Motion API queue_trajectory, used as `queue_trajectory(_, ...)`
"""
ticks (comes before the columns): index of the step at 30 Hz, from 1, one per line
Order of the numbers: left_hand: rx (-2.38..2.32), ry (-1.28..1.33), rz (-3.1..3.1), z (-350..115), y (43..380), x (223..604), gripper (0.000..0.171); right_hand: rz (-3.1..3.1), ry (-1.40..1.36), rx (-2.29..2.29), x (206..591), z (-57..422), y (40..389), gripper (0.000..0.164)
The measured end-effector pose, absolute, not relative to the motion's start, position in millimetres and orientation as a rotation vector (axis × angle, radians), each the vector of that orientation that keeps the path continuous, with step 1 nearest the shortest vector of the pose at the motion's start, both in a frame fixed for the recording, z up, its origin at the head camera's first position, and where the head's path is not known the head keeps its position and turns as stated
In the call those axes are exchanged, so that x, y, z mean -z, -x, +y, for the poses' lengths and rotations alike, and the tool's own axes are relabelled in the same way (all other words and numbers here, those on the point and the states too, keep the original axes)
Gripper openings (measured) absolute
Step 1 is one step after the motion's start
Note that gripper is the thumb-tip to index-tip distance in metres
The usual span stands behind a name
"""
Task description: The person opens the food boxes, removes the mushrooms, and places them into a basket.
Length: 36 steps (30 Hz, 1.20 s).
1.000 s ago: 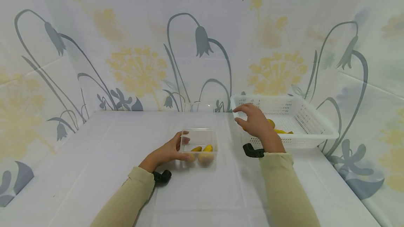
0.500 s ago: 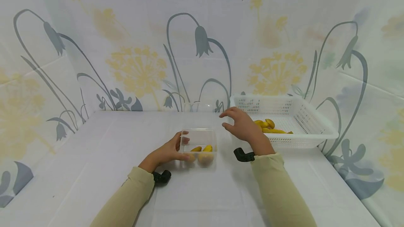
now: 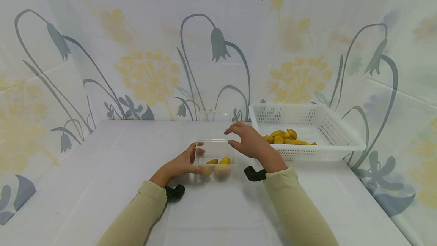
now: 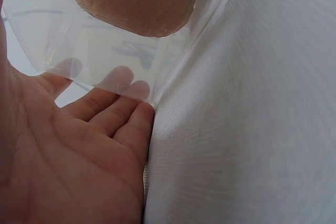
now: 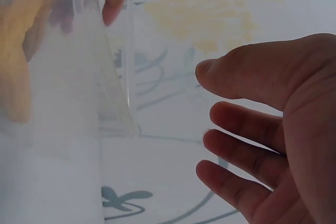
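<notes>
A clear plastic box (image 3: 215, 149) stands in the middle of the white table, with yellow mushrooms (image 3: 224, 161) inside. My left hand (image 3: 182, 163) grips the box at its left side, thumb at the front and fingertips behind the wall. In the left wrist view a tan mushroom (image 4: 134, 1) with dark specks shows through the plastic, above the fingers. My right hand (image 3: 250, 143) hovers just right of the box, thumb and fingers apart and nothing between them. The right wrist view has the box wall (image 5: 118, 85) to the left of the fingertips.
A white perforated basket (image 3: 336, 124) stands at the right back, holding several more yellow mushrooms (image 3: 280, 136) near its front left corner. Behind the box rises a clear plastic lid (image 3: 214, 116). A flower-printed cloth (image 3: 218, 79) hangs along the table's back edge.
My right hand has moved left from over the basket to beside the plastic box, uncovering the mushrooms in the basket. The left hand and the box have stayed in place.
</notes>
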<state>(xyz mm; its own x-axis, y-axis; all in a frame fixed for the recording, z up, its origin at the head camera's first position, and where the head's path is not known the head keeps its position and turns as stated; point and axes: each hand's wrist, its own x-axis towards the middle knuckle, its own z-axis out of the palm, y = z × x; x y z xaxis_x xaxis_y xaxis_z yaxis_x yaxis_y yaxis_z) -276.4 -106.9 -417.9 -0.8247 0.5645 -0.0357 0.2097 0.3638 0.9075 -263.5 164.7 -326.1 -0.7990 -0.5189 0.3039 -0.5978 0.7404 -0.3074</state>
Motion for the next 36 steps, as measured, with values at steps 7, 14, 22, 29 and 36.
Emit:
queue_trajectory(7,-1.442,-0.664,2.297,-106.2,275.8,416.6,0.102,-2.718,-0.961,-0.587,332.6,150.9,260.6,0.026)
queue_trajectory(14,-1.403,-0.663,2.326,-107.3,276.6,417.6,0.101,-2.751,-1.031,-0.595,336.3,136.9,255.6,0.026)
queue_trajectory(22,-1.432,-0.687,2.299,-108.3,276.9,418.5,0.098,-2.776,-1.07,-0.552,344.4,125.9,254.6,0.028)
queue_trajectory(29,-1.413,-0.684,2.315,-107.9,276.3,418.0,0.103,-2.8,-1.122,-0.624,347.4,119.8,253.0,0.03)
queue_trajectory(36,-1.448,-0.684,2.283,-108.4,275.5,418.0,0.101,-2.795,-1.194,-0.733,348.7,114.2,252.3,0.034)
